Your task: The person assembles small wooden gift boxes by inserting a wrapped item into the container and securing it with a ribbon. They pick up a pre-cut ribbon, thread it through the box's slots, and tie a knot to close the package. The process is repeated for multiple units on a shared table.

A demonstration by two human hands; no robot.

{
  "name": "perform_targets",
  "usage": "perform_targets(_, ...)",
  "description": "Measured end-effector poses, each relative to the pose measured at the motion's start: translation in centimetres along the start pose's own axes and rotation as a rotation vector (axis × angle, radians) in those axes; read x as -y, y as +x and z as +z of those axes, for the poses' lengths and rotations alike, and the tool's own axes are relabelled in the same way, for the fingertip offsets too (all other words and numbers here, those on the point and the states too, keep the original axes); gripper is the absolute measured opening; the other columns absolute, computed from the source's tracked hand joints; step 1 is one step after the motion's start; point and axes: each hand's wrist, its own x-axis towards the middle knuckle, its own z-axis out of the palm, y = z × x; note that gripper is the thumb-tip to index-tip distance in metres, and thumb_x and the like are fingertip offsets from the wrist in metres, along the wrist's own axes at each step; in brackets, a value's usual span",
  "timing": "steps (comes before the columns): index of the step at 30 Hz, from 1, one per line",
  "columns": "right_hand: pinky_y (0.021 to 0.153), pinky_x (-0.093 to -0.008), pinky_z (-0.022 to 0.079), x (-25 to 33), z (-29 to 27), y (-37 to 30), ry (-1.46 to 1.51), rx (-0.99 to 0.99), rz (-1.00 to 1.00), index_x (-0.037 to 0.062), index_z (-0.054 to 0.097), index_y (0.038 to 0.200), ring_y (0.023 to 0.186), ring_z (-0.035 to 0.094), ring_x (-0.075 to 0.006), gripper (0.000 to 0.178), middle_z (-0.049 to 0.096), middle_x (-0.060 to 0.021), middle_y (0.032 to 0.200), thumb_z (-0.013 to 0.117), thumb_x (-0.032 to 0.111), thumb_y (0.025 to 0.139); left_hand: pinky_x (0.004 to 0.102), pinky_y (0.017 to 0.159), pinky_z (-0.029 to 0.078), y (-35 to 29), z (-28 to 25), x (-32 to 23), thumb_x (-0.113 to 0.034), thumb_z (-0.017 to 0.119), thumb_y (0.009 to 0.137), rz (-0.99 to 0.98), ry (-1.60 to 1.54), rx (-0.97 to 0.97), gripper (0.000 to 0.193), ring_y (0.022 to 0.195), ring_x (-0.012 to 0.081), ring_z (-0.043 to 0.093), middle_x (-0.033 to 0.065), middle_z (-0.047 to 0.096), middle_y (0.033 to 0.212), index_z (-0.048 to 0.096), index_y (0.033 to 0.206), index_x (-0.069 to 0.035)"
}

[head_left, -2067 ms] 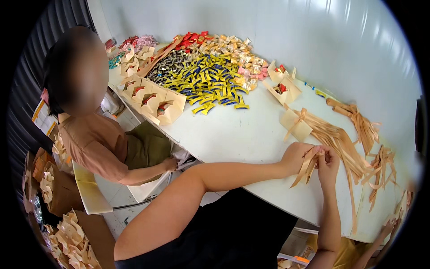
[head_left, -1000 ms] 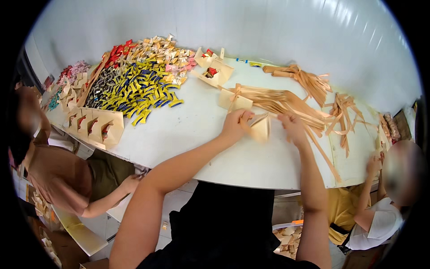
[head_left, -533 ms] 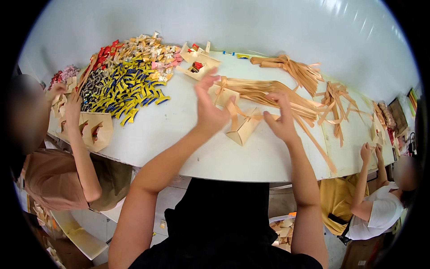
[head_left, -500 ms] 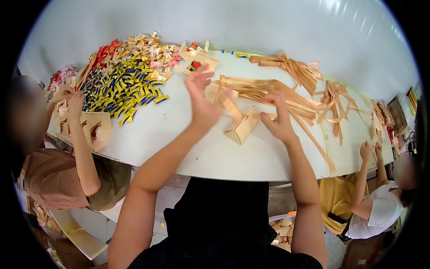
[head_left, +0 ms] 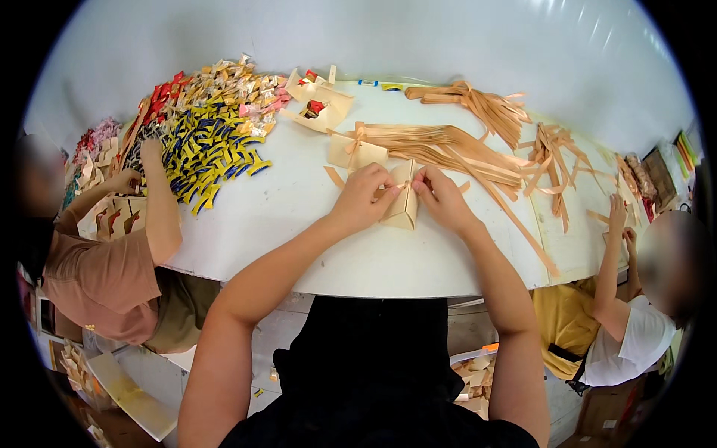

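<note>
A small cream paper box (head_left: pixel 402 215) stands on the table in front of me, with a peach ribbon (head_left: pixel 403 184) round its top. At the box's left side, my left hand (head_left: pixel 366 198) is closed, thumb and forefinger pinched on the ribbon. My right hand (head_left: pixel 445 196) pinches it from the other side, its fingertips close to the left ones. What lies between the fingertips is too small to see fully. Just beyond my left hand sits another cream box (head_left: pixel 358 152) with a ribbon on it.
Peach ribbons (head_left: pixel 448 145) lie in bundles beyond and right of my hands. Wrapped sweets (head_left: pixel 209 149) are heaped at the left. Open cream boxes (head_left: pixel 328 108) holding red sweets stand farther back. One co-worker (head_left: pixel 104 276) sits left, another (head_left: pixel 627 336) right.
Both hands have come together at the box; my left hand, raised and spread before, is lowered and closed on the ribbon. The left co-worker's hand has reached to the sweets.
</note>
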Motion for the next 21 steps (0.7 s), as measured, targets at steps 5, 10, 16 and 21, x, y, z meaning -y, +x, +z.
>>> perform_targets(5, 0.071, -0.0356, 0.049, 0.7, -0.8, 0.0, 0.016, 0.016, 0.069, 0.0011, 0.06, 0.104, 0.074, 0.056, -0.0205, 0.019, 0.063, -0.0094, 0.082, 0.067, 0.019, 0.107, 0.0336, 0.088, 0.05, 0.7, -1.8, -1.1, -0.019, 0.078, 0.099, -0.084, -0.27, 0.143, 0.015, 0.103, 0.0139, 0.061, 0.0027, 0.066, 0.121, 0.078, 0.102, -0.005)
perform_targets(10, 0.068, -0.0321, 0.046, 0.9, -0.3, 0.0, 0.003, 0.101, 0.275, 0.0023, 0.062, 0.1, 0.074, 0.051, -0.0147, 0.029, 0.059, -0.0052, 0.081, 0.068, 0.03, 0.107, 0.0288, 0.092, 0.051, 0.7, -1.1, -2.5, -0.015, 0.077, 0.1, -0.103, -0.629, -0.006, 0.017, 0.109, 0.008, 0.062, 0.0044, 0.07, 0.127, 0.082, 0.112, -0.005)
perform_targets(16, 0.064, -0.0296, 0.04, 2.0, 0.1, 0.1, 0.262, 0.223, 0.474, 0.0069, 0.067, 0.099, 0.068, 0.044, -0.0119, 0.037, 0.051, 0.0043, 0.075, 0.068, 0.043, 0.107, 0.0298, 0.084, 0.054, 0.7, 1.0, -1.7, -0.013, 0.077, 0.101, -0.237, -0.665, -0.115, 0.019, 0.089, 0.013, 0.066, 0.0038, 0.073, 0.102, 0.08, 0.114, 0.0)
perform_targets(21, 0.058, -0.0239, 0.03, 0.5, -3.9, 0.9, 0.776, 0.271, 0.785, 0.0127, 0.068, 0.096, 0.063, 0.034, -0.0064, 0.034, 0.042, 0.0091, 0.072, 0.068, 0.045, 0.107, 0.0282, 0.08, 0.054, 0.1, 1.2, -2.7, -0.005, 0.073, 0.099, 0.194, -0.131, -0.131, 0.017, 0.086, 0.0165, 0.065, 0.0069, 0.067, 0.086, 0.08, 0.113, 0.001)
